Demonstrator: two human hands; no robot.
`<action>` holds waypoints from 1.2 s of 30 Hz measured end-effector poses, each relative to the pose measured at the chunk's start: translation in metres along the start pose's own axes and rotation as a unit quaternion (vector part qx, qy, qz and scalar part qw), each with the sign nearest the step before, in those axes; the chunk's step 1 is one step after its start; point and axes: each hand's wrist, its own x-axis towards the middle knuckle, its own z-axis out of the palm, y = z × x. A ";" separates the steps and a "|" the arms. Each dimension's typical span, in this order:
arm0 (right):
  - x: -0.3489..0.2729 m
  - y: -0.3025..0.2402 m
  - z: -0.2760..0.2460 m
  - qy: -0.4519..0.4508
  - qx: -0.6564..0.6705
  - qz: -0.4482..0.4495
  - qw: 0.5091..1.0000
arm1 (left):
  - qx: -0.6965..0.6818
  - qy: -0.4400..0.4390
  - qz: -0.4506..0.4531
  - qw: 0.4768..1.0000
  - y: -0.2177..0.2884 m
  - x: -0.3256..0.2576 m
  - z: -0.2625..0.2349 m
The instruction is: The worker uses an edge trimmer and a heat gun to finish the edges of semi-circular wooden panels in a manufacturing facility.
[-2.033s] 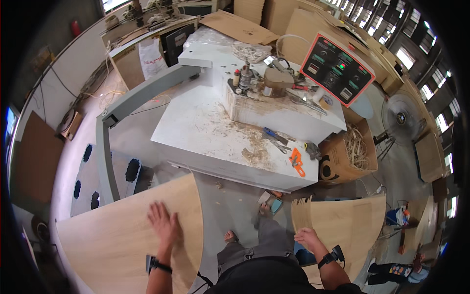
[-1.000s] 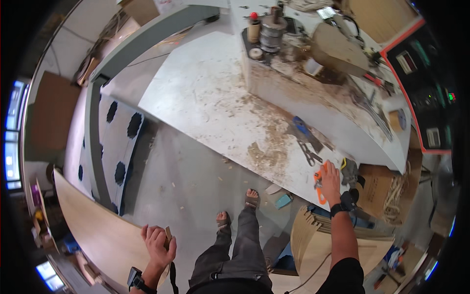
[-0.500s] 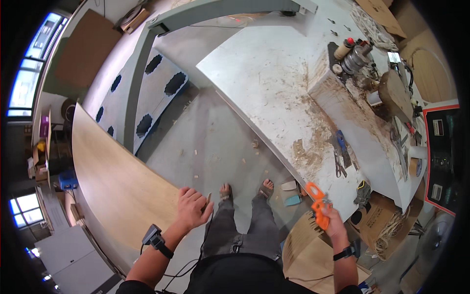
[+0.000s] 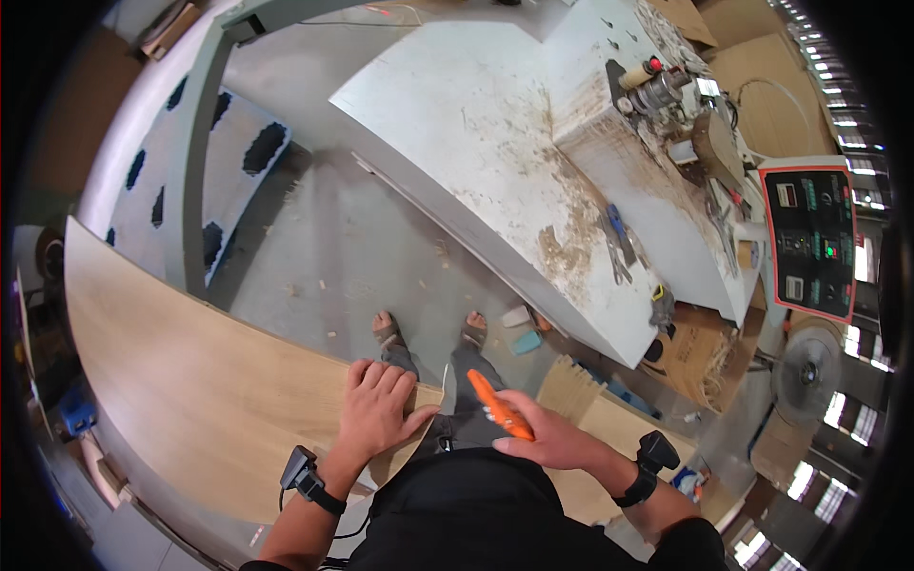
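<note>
A large pale wooden panel [image 4: 219,400] with a curved outline reaches from the far left to my waist. My left hand [image 4: 383,404] grips its narrow near end, fingers bent over the top edge and thumb at the corner. A thin, light strip [image 4: 447,383] sticks up past that corner. My right hand [image 4: 543,433] is closed around an orange hand tool [image 4: 499,404], held just right of the panel's end and apart from it. My fingers hide part of the tool, so its exact kind is unclear.
A white, dust-covered workbench [image 4: 457,105] stands ahead, bearing a blue-handled tool [image 4: 617,224] and a machine head [image 4: 657,90]. To the right are a red-edged control panel [image 4: 809,238], a fan [image 4: 807,373] and a cardboard box [image 4: 700,357]. Cut wooden pieces [image 4: 571,385] lie beside my right arm.
My right hand has brought the orange tool left and inward, close to the panel's end. My left hand now rests over the panel's corner. The view has turned right.
</note>
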 end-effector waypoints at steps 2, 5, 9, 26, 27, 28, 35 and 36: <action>0.004 -0.011 0.015 0.001 -0.028 0.002 1.000 | -0.013 -0.004 0.005 1.000 0.000 0.000 -0.002; 0.007 -0.027 0.031 -0.007 -0.036 0.008 0.999 | -0.020 -0.016 0.005 1.000 -0.001 -0.001 -0.002; 0.012 -0.039 0.041 -0.002 -0.053 0.042 0.998 | -0.026 -0.022 -0.001 0.999 -0.001 -0.006 0.004; 0.035 -0.073 0.039 -0.010 -0.127 0.147 0.981 | -0.020 -0.065 -0.008 0.998 -0.006 -0.007 0.005; 0.036 -0.074 0.038 -0.011 -0.127 0.149 0.981 | -0.018 -0.062 -0.005 0.998 -0.006 -0.006 0.005; 0.038 -0.076 0.038 -0.016 -0.130 0.152 0.980 | -0.016 -0.059 -0.003 0.998 -0.006 -0.007 0.005; 0.043 -0.082 0.035 -0.036 -0.126 0.179 0.975 | -0.019 -0.070 -0.006 0.997 -0.007 -0.007 0.005; 0.043 -0.080 0.035 -0.036 -0.125 0.180 0.975 | -0.022 -0.071 -0.007 0.997 -0.007 -0.007 0.005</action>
